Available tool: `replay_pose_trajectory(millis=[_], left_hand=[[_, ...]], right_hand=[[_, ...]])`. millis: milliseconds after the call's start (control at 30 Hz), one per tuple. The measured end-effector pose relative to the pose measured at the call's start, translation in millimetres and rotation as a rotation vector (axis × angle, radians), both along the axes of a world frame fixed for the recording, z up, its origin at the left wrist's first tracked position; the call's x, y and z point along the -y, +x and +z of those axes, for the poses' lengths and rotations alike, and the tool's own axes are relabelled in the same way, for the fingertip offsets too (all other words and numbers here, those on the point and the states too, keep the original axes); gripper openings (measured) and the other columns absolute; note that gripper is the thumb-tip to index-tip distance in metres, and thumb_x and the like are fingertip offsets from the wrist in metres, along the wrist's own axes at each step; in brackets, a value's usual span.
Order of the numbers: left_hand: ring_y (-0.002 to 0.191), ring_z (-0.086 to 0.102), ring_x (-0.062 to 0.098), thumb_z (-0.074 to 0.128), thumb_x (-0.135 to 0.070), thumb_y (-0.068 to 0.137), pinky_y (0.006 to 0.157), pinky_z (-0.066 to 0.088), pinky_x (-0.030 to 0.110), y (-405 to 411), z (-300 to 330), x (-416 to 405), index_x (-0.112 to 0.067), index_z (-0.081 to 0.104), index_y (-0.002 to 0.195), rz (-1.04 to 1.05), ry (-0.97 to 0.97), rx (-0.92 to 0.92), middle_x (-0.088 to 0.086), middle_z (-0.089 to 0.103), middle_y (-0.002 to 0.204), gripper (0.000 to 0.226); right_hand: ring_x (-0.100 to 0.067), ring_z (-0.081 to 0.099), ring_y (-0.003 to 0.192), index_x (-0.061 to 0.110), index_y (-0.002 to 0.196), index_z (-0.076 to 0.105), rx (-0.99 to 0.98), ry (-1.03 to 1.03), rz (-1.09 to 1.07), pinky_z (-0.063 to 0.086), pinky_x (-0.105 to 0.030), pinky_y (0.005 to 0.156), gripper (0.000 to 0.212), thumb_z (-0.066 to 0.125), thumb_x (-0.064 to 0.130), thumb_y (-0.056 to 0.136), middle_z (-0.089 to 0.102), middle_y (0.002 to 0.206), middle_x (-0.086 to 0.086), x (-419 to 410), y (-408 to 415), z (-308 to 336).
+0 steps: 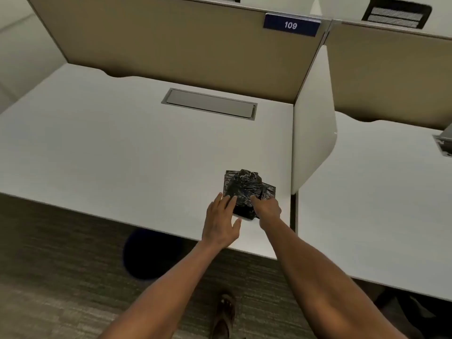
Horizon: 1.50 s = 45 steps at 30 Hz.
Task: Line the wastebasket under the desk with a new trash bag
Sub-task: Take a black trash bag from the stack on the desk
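Note:
A folded stack of black trash bags [245,189] lies on the white desk [122,148] near its front right corner, with one crumpled bag on top. My left hand [220,221] rests flat, fingers spread, touching the stack's near left edge. My right hand [266,207] reaches to the stack's near right side, fingers curled down onto the plastic. A dark round wastebasket [149,253] stands on the floor, partly hidden under the desk's front edge, left of my arms.
A tan partition with a blue "109" sign [291,25] backs the desk. A grey cable hatch [210,103] sits in the desktop. A white divider panel [314,118] separates a neighbouring desk [379,204] on the right. My sandalled foot [225,311] stands on carpet.

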State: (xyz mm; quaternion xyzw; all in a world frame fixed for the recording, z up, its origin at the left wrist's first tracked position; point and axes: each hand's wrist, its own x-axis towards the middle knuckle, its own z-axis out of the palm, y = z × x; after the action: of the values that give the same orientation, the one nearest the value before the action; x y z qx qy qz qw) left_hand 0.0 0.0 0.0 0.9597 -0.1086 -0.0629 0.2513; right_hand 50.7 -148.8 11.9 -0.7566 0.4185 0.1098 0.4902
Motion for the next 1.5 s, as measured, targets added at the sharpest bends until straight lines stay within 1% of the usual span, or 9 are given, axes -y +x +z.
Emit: replay_pose_trajectory(millis=[267, 500, 700, 900, 1000, 1167, 1333, 1433, 1500], left_hand=[[0.161, 0.015, 0.023, 0.058, -0.039, 0.097, 0.127, 0.019, 0.038, 11, -3, -19, -0.019, 0.033, 0.161, 0.102, -0.011, -0.051, 0.005, 0.035, 0.168, 0.071], [0.161, 0.014, 0.021, 0.059, -0.040, 0.099, 0.127, 0.020, 0.039, 16, -2, -19, -0.024, 0.031, 0.161, 0.201, -0.121, -0.113, 0.002, 0.032, 0.169, 0.071], [0.162, 0.011, 0.025, 0.068, -0.046, 0.091, 0.127, 0.018, 0.039, 11, 3, -26, -0.030, 0.013, 0.166, -0.032, 0.023, 0.021, 0.006, 0.022, 0.173, 0.095], [0.153, 0.034, 0.020, 0.072, -0.069, 0.077, 0.123, 0.033, 0.042, 6, 41, -17, -0.031, 0.015, 0.165, 0.103, -0.219, 0.090, 0.001, 0.035, 0.167, 0.112], [0.142, 0.049, 0.017, 0.074, -0.059, 0.080, 0.114, 0.046, 0.038, 4, 67, -17, -0.027, 0.025, 0.163, 0.107, -0.315, 0.216, -0.002, 0.046, 0.159, 0.101], [0.120, 0.067, 0.012, 0.071, -0.003, 0.080, 0.095, 0.059, 0.026, -3, 101, -35, -0.029, 0.058, 0.145, 0.167, -0.460, 0.350, -0.007, 0.067, 0.136, 0.072], [0.101, 0.072, -0.008, 0.078, -0.025, 0.089, 0.084, 0.058, 0.012, -17, 135, -67, -0.043, 0.075, 0.110, 0.377, -0.788, 0.172, -0.029, 0.077, 0.103, 0.028], [0.098, 0.078, 0.011, 0.083, -0.022, 0.086, 0.075, 0.061, 0.019, -26, 146, -93, -0.035, 0.081, 0.096, 0.475, -1.116, -0.066, -0.009, 0.083, 0.101, 0.016], [0.097, 0.080, 0.021, 0.084, -0.019, 0.085, 0.075, 0.063, 0.027, -35, 152, -110, -0.025, 0.082, 0.099, 0.513, -1.225, -0.136, 0.003, 0.083, 0.101, 0.015]], right_hand=[[-0.034, 0.066, 0.112, 0.008, 0.122, 0.067, -0.035, -0.027, -0.059, 0.056, -0.047, 0.101, 0.045, 0.080, 0.031, 0.085, 0.071, 0.121, -0.015, -4, 17, -12], [-0.027, 0.061, 0.091, 0.007, 0.092, 0.071, 0.102, 0.370, -0.186, 0.058, -0.040, 0.084, 0.011, 0.079, 0.013, 0.086, 0.069, 0.099, -0.012, 1, 29, -15], [-0.032, 0.073, 0.096, 0.014, 0.091, 0.075, 0.257, 0.448, -0.112, 0.061, -0.038, 0.075, 0.007, 0.077, 0.015, 0.085, 0.077, 0.103, -0.014, 9, 10, 14], [-0.031, 0.075, 0.094, 0.010, 0.104, 0.072, 0.338, 0.700, -0.015, 0.062, -0.035, 0.068, 0.011, 0.069, 0.015, 0.094, 0.077, 0.107, -0.018, 4, -10, 59], [-0.032, 0.076, 0.096, 0.008, 0.108, 0.071, 0.391, 0.710, 0.080, 0.062, -0.035, 0.072, 0.016, 0.069, 0.017, 0.095, 0.079, 0.107, -0.018, -5, -20, 83], [-0.024, 0.075, 0.090, 0.015, 0.102, 0.073, 0.540, 0.632, 0.283, 0.059, -0.032, 0.068, 0.031, 0.077, 0.041, 0.086, 0.079, 0.099, -0.012, -19, -35, 125], [-0.020, 0.074, 0.084, 0.017, 0.101, 0.074, 0.755, 0.474, 0.274, 0.059, -0.038, 0.072, 0.030, 0.074, 0.045, 0.090, 0.081, 0.094, -0.009, -25, -51, 148], [-0.023, 0.074, 0.104, 0.027, 0.106, 0.074, 0.779, 0.370, 0.413, 0.061, -0.045, 0.091, 0.035, 0.076, 0.052, 0.081, 0.078, 0.106, -0.001, -29, -67, 148], [-0.009, 0.067, 0.118, 0.041, 0.122, 0.067, 0.753, 0.334, 0.648, 0.057, -0.037, 0.098, 0.050, 0.077, 0.060, 0.076, 0.072, 0.123, 0.013, -36, -82, 152]])
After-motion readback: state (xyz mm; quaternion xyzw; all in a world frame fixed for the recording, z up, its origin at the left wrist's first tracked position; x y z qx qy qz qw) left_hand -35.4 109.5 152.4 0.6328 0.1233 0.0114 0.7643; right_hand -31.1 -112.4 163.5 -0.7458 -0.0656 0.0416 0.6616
